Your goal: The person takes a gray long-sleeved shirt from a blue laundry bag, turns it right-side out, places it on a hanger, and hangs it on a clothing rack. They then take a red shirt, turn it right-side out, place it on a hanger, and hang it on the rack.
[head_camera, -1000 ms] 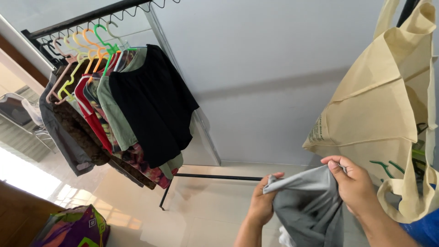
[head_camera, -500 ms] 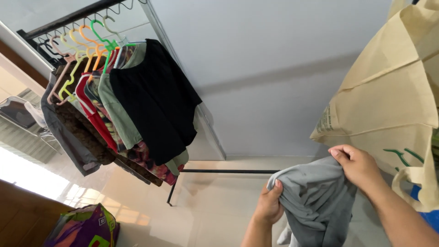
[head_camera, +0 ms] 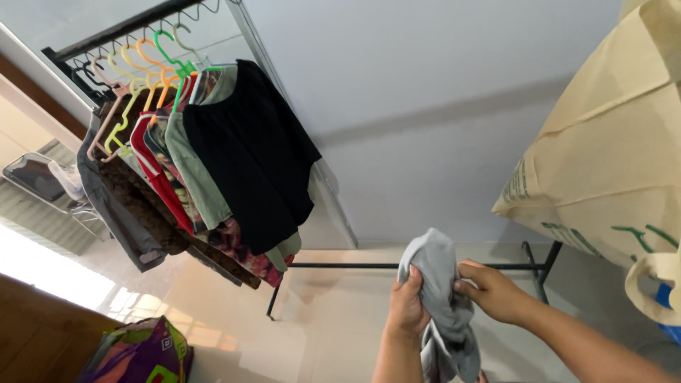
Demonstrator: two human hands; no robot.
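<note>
Grey knit cloth fills both of a person's hands at the foot of a black clothes rack — a grey garment, bunched and hanging in loose folds below the grip. The left hand has its fingers curled shut around the garment's left edge, thumb pressed on the fabric; the right hand pinches the same cloth from the other side, its fingers closed on a fold just beside the left hand. The two hands sit close together, with the garment's rounded top rising between them, in front of the rack's low crossbar.

Up and to the left along the rack's top rail hang coloured plastic hangers — green, orange, yellow and pink — carrying a packed row of clothes. Foremost on the rail is a black top, with an olive-green shirt behind it, then patterned, red and brown pieces. To the right of the rack's crossbar a large cream fabric tote bag hangs into view, a blue object partly hidden beneath its handle loop. Below the hanging clothes, on the glossy pale tiled floor, lies a bright multicoloured bag. A grey wall stands behind the rack.
</note>
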